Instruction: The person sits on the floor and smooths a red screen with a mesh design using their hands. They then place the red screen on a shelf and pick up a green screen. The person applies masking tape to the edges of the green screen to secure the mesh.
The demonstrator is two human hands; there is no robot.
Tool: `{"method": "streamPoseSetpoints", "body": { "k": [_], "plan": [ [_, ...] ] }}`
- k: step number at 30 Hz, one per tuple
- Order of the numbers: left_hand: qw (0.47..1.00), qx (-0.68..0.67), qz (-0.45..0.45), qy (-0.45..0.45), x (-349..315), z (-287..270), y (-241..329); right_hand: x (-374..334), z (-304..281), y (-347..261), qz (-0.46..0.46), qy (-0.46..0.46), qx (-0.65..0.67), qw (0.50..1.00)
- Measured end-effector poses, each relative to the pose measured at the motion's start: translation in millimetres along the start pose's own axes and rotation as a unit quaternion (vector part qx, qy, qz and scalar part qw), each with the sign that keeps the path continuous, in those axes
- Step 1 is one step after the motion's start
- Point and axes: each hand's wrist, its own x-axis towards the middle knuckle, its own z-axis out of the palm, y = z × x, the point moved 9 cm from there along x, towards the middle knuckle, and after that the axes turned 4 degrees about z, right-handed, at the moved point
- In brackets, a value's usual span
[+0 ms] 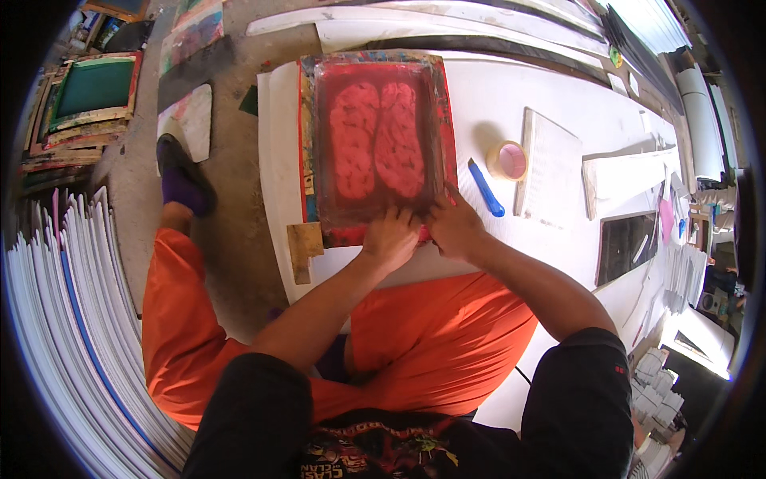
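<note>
A screen printing frame (447, 120) with red paint-stained edges lies in front of me. Two pink shapes like shoe soles (354, 140) show side by side on its mesh, ringed by a shiny see-through border. My left hand (393, 238) is at the frame's near edge, its fingers bent over the rim and their tips on the border. Close beside it, my right hand (455, 227) is closed at the near right corner; what its fingertips pinch is hidden. A blue utility knife (485, 188) and a tape roll (508, 161) lie to the right of the frame.
White boards (550, 168) lie on the white work surface (558, 247) at right, near a dark panel (625, 249). A small wood block (304, 249) touches the frame's near left corner. Stacked sheets (72, 271) and more frames (94, 92) stand at left. Long strips (447, 32) lie beyond.
</note>
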Motion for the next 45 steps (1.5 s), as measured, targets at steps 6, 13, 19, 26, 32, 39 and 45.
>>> {"method": "streamPoseSetpoints", "body": {
  "k": [6, 13, 19, 26, 32, 39, 45],
  "plan": [
    [0.994, -0.018, -0.054, -0.088, -8.3, -2.2, -14.5, 0.5, 7.5, -3.6, 0.075, 0.059, 0.020, 0.995],
    [0.987, 0.031, -0.054, -0.149, -62.9, -40.8, -80.5, 12.7, -4.0, -15.4, 0.112, 0.020, 0.020, 0.993],
    [0.993, 0.055, 0.055, -0.091, -81.4, -59.7, -82.2, 9.2, -3.8, -17.9, 0.126, 0.012, 0.013, 0.992],
    [0.992, 0.104, 0.072, -0.028, -89.2, -60.9, -76.9, 3.5, 5.4, -20.1, 0.141, 0.061, -0.011, 0.988],
    [0.996, 0.083, 0.016, -0.038, -89.1, -52.0, -83.5, 8.9, 16.7, -20.3, 0.131, 0.097, 0.151, 0.975],
    [0.989, 0.143, 0.029, -0.015, -96.9, -46.3, -73.2, 15.2, 18.9, -37.4, 0.212, 0.046, 0.081, 0.973],
    [0.976, 0.204, 0.033, 0.067, -105.1, -51.7, -62.5, 8.4, -3.4, -105.8, 0.198, 0.133, 0.200, 0.951]
  ]
}}
